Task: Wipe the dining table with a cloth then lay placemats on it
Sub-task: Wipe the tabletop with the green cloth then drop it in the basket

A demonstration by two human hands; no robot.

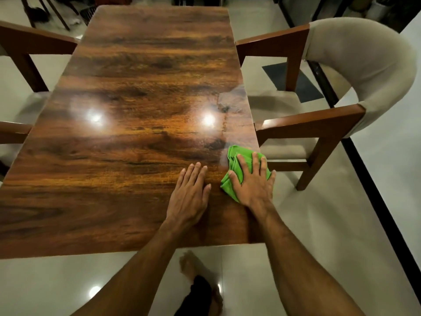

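A glossy dark wooden dining table stretches away from me. A crumpled green cloth lies at its near right edge. My right hand presses flat on the cloth with fingers spread, covering most of it. My left hand rests palm down on the bare wood just left of the cloth, fingers together, holding nothing. A smeared damp streak shows on the table beyond the cloth. No placemats are in view.
A wooden chair with a beige padded back stands close to the table's right side. Parts of other wooden chairs flank the left side. Pale glossy floor tiles surround the table; my bare foot shows below the near edge.
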